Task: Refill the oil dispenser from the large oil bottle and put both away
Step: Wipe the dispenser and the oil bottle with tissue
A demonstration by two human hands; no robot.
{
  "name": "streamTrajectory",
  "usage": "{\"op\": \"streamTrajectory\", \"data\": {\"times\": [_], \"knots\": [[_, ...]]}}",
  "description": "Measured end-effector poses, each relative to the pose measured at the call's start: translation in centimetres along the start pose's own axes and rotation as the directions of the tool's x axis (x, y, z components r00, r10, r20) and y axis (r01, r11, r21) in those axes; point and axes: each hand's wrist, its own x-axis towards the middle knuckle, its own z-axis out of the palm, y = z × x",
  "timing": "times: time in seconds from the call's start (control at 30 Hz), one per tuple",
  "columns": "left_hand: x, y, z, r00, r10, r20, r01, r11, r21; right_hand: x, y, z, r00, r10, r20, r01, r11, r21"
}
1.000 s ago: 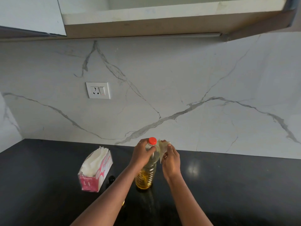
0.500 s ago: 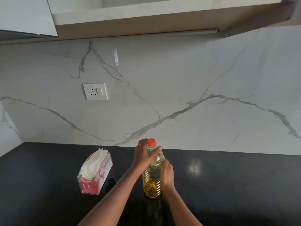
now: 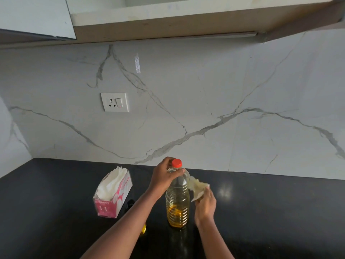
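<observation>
Glossy black stone bench [image 3: 46, 212] under a white marble-look wall [image 3: 214, 86] with grey veins. Upper cabinet [image 3: 168, 25] overhead, cut off by the top edge, pale door panel at far left. White square socket plate [image 3: 114, 102] on the wall left of centre, with a short strip of clear tape [image 3: 137, 63] up and right of it.

Tissue box [image 3: 113, 195], a clear-and-pink soft pack, stands on the bench with white sheets fanned out the top; print too small to read. Oil dispenser [image 3: 130, 202] is just right of the box, mostly hidden behind the left forearm. Only a dark top shows, plus a yellow glint lower down under the arm; shape unclear.

Left hand [image 3: 164, 177] grips the large oil bottle [image 3: 177, 200] at its shoulder, thumb across the front just below the red cap [image 3: 176, 163], which is on. Bottle is clear ribbed plastic, round, upright on the bench at centre, with yellow oil in the lower part only.

Crumpled tissue [image 3: 197, 186], soft and off-white, is against or just beside the bottle's right side; contact not clear. Right hand [image 3: 205, 204] holds that tissue, fingers curled round its lower end; back of hand faces the camera, so fingertips are hidden. Soft light glare on the bench right of it. Both forearms are cut off at the bottom edge.
</observation>
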Motion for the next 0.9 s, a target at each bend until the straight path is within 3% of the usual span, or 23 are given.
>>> {"op": "streamTrajectory", "data": {"times": [0.07,0.2,0.37,0.5,0.67,0.9], "knots": [[-0.4,-0.3,0.0,0.998,-0.004,0.060,0.010,0.995,-0.100,-0.8,-2.4,0.7,0.989,-0.146,0.015,0.146,0.989,0.005],[-1.0,-0.4,0.2,0.995,0.006,0.099,0.011,0.984,-0.176,-3.1,-5.3,2.6,0.892,-0.437,0.116,0.452,0.873,-0.181],[-1.9,0.3,0.7,0.993,0.000,0.118,0.026,0.974,-0.224,-4.1,-5.0,3.7,0.800,-0.480,0.360,0.583,0.765,-0.273],[-2.1,0.5,1.0,0.993,0.011,0.114,0.007,0.988,-0.151,-3.1,-4.8,3.8,0.822,-0.385,0.420,0.524,0.801,-0.290],[-2.4,0.0,1.6,0.996,0.082,0.040,-0.078,0.992,-0.101,-1.1,-4.8,3.4,0.847,-0.159,0.508,0.302,0.929,-0.214],[-2.2,-0.1,1.8,0.991,0.131,0.039,-0.131,0.991,0.006,-0.6,1.3,-0.3,0.938,-0.083,0.337,0.190,0.936,-0.298]]}}
